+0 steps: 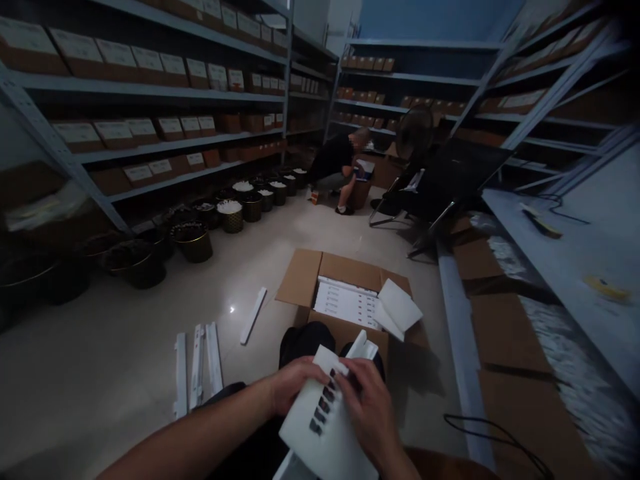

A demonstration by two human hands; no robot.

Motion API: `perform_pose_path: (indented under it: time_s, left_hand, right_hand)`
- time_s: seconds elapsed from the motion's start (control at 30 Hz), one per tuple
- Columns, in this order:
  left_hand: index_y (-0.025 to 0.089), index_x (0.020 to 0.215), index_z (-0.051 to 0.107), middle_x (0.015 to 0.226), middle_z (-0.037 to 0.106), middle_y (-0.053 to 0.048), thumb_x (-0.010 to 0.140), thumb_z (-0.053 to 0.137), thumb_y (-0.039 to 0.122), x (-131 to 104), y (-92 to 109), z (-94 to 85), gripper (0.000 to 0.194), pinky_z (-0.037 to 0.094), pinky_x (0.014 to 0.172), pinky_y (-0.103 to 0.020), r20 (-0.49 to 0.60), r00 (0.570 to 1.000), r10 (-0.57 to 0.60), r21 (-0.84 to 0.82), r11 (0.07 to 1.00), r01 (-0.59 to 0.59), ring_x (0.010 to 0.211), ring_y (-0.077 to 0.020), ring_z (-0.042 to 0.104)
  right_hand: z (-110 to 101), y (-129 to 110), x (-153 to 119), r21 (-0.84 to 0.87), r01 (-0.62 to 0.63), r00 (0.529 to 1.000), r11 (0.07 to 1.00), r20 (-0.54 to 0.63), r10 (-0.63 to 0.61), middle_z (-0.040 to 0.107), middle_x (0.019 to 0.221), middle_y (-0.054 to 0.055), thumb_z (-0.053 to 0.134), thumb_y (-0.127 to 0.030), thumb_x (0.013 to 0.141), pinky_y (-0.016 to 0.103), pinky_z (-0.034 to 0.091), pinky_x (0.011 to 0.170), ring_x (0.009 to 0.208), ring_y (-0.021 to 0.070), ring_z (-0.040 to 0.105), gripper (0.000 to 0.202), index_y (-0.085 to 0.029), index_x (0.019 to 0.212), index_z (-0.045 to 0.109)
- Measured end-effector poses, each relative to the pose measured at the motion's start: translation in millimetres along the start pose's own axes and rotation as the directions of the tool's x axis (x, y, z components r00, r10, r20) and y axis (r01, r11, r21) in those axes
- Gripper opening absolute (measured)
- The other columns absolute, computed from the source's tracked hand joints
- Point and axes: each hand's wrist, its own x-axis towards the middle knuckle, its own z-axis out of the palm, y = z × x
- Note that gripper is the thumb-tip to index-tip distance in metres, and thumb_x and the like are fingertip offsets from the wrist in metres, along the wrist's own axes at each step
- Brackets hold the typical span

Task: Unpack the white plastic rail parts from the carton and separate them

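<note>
White sheet, dark pieces too blurred to name!
Left hand grips the sheet's left edge; right hand pinches near its far-right corner.

You have one left hand and one right hand; one white panel in them, bearing at least five dark pieces; one open carton ahead of you. To your left you have four white strips, three grouped and one alone; at least ten bins; farther off, one other person; one fan.
</note>
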Motion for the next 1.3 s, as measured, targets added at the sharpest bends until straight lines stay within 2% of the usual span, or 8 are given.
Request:
perform_pose_path:
  time_s: [0.2, 0.33, 0.47, 0.73, 0.93, 1.03, 1.17, 1.3]
  left_hand:
    - [0.012, 0.095, 0.063, 0.074, 0.065, -0.006, 0.059, 0.065, 0.017, 1.1, -2.7, -3.8, 0.036, 0.046, 0.055, -0.028, -0.055, 0.995, 0.088, 0.086, 0.993, -0.083, 0.057, -0.0165, 0.059]
    - [0.012, 0.101, 0.061, 0.080, 0.066, -0.009, 0.061, 0.064, 0.019, -0.8, 0.2, -7.7, 0.040, 0.048, 0.061, -0.032, -0.099, 0.993, 0.064, 0.016, 0.998, -0.063, 0.063, -0.0193, 0.061]
    - [0.012, 0.099, 0.060, 0.083, 0.066, -0.010, 0.064, 0.064, 0.019, -0.3, 0.6, -8.7, 0.036, 0.049, 0.067, -0.036, -0.072, 0.996, 0.059, -0.036, 0.997, -0.062, 0.067, -0.0204, 0.062]
    - [0.010, 0.092, 0.063, 0.086, 0.067, -0.011, 0.068, 0.070, 0.026, -2.6, -2.5, -3.1, 0.030, 0.048, 0.073, -0.036, -0.051, 0.989, 0.142, -0.022, 0.989, -0.143, 0.071, -0.0197, 0.063]
    - [0.009, 0.097, 0.063, 0.095, 0.066, -0.013, 0.073, 0.067, 0.034, -5.6, -4.7, 1.5, 0.035, 0.047, 0.079, -0.035, -0.017, 0.982, 0.191, 0.111, 0.976, -0.188, 0.080, -0.0204, 0.062]
    - [0.013, 0.106, 0.061, 0.099, 0.065, -0.009, 0.067, 0.070, 0.023, -14.4, -3.5, 7.7, 0.041, 0.045, 0.079, -0.031, 0.048, 0.970, 0.240, 0.431, 0.871, -0.237, 0.088, -0.0213, 0.059]
    - [0.021, 0.120, 0.055, 0.098, 0.065, -0.003, 0.060, 0.068, 0.012, -31.1, -3.2, 13.2, 0.063, 0.043, 0.073, -0.026, 0.141, 0.941, 0.308, 0.816, 0.502, -0.287, 0.086, -0.0203, 0.057]
    - [0.022, 0.127, 0.048, 0.095, 0.065, -0.002, 0.056, 0.068, 0.009, -37.6, -12.2, 7.3, 0.076, 0.042, 0.066, -0.023, 0.067, 0.955, 0.289, 0.842, 0.498, -0.210, 0.081, -0.0198, 0.058]
  right_hand:
    - [0.2, -2.2, 1.0, 0.275, -0.185, 0.971, 0.944, -0.094, 0.218, 0.060, 0.089, 0.003, 0.058, -0.035, 0.083, 0.029, 0.043, 0.077, 0.082, 0.0171, 0.055, 0.019, -0.022, 0.095, 0.062]
    - [-8.9, 6.7, -3.8, 0.831, -0.270, 0.854, 0.486, -0.027, 0.520, 0.059, 0.077, 0.000, 0.062, -0.030, 0.075, 0.024, 0.043, 0.062, 0.069, 0.0137, 0.053, 0.017, -0.020, 0.088, 0.059]
    - [-17.9, 5.9, -20.9, 0.932, -0.329, 0.773, 0.154, 0.172, 0.611, 0.058, 0.089, 0.001, 0.066, -0.025, 0.068, 0.021, 0.043, 0.059, 0.077, 0.0136, 0.054, 0.023, -0.021, 0.089, 0.059]
    - [12.1, -11.3, -47.8, 0.722, -0.405, 0.847, 0.561, 0.065, 0.528, 0.054, 0.076, -0.001, 0.059, -0.019, 0.071, 0.021, 0.035, 0.051, 0.054, 0.0084, 0.041, 0.012, -0.019, 0.083, 0.057]
    - [31.6, -11.5, -52.6, 0.400, -0.411, 0.897, 0.819, 0.019, 0.441, 0.063, 0.097, 0.005, 0.057, -0.031, 0.078, 0.030, 0.044, 0.077, 0.087, 0.0202, 0.057, 0.024, -0.020, 0.099, 0.061]
    - [39.5, -3.4, -51.5, 0.363, -0.382, 0.909, 0.850, -0.016, 0.416, 0.065, 0.092, 0.005, 0.056, -0.031, 0.079, 0.034, 0.044, 0.083, 0.087, 0.0218, 0.058, 0.021, -0.018, 0.094, 0.063]
    - [42.1, 8.1, -51.8, 0.374, -0.399, 0.891, 0.837, -0.058, 0.450, 0.065, 0.085, 0.004, 0.054, -0.031, 0.078, 0.033, 0.043, 0.082, 0.083, 0.0205, 0.059, 0.018, -0.018, 0.086, 0.063]
    - [39.1, 7.2, -53.9, 0.457, -0.386, 0.873, 0.801, -0.100, 0.478, 0.065, 0.083, 0.003, 0.056, -0.036, 0.076, 0.031, 0.045, 0.074, 0.080, 0.0204, 0.059, 0.021, -0.018, 0.086, 0.063]
